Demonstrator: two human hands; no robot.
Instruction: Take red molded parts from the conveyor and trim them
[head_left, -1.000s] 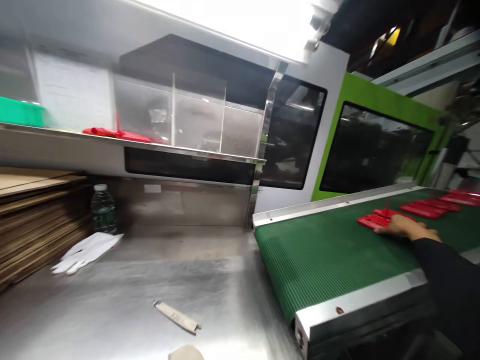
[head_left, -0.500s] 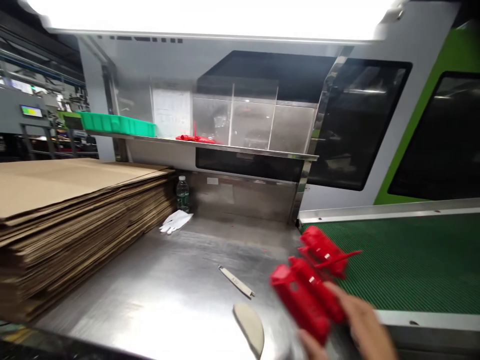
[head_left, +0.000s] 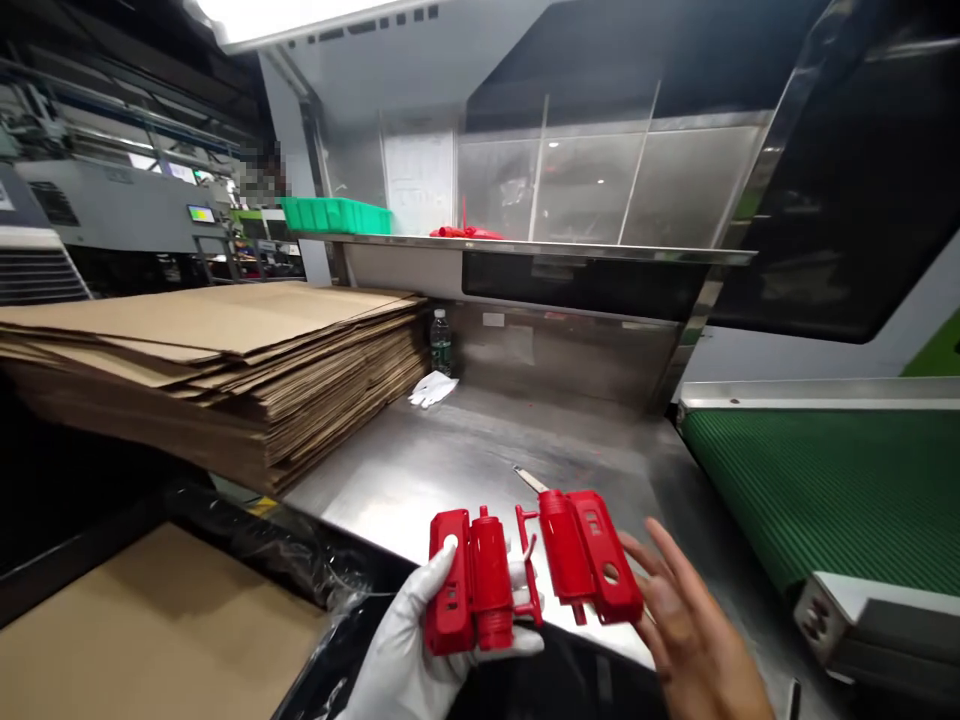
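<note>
Gripping the red moulded part (head_left: 525, 575) from both sides, the gloved left hand (head_left: 420, 650) clasps one half while the bare right hand (head_left: 686, 625) props the other, keeping it flat above the tabletop (head_left: 450, 470).

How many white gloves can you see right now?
2: one glove on the left hand gripping the red moulded part, one loose glove lying on the steel table beside the water bottle.

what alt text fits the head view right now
A gloved left hand and a bare right hand hold a red plastic part over a steel table. Cardboard sheets are stacked left, a green conveyor right.
</note>
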